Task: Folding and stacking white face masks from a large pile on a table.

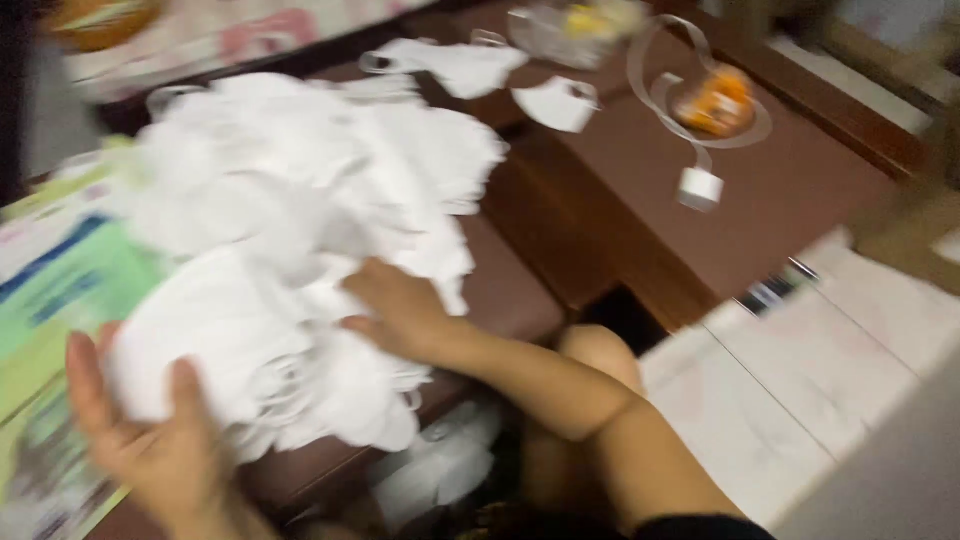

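A large heap of white face masks (300,200) covers the left part of a dark brown wooden table (700,230). My left hand (150,440) grips a stack of these masks (230,370) at the table's near edge, thumb on top. My right hand (400,310) rests flat on the same stack, pressing into the heap from the right. The frame is blurred by motion.
Two loose masks (555,100) lie farther back. A white cable with a plug (698,188) loops around an orange packet (715,100). Green printed sheets (60,290) lie at the left. More white masks (440,465) lie below the table edge. Pale floor tiles (800,380) are at the right.
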